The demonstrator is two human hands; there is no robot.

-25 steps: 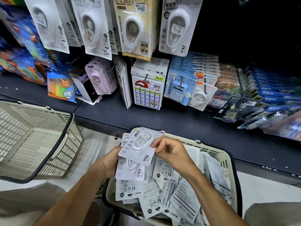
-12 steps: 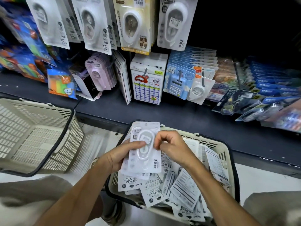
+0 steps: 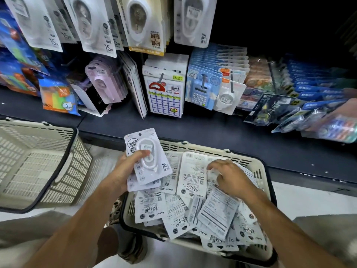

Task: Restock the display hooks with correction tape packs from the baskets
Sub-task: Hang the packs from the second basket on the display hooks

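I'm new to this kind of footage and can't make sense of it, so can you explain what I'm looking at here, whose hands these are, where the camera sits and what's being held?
No machine here: a person wears a wide-angle camera on the head, looking down at their own bare arms in front of a shop display.

The left hand grips a small stack of correction tape packs, face up, thumb across the top one. The right hand reaches into the full basket, its fingers curled on a pack in the pile of loose packs, mostly lying back side up.

To the left stands a second basket, with nothing visible inside. Behind is a dark shelf, and above it larger correction tape packs hang on the display hooks.
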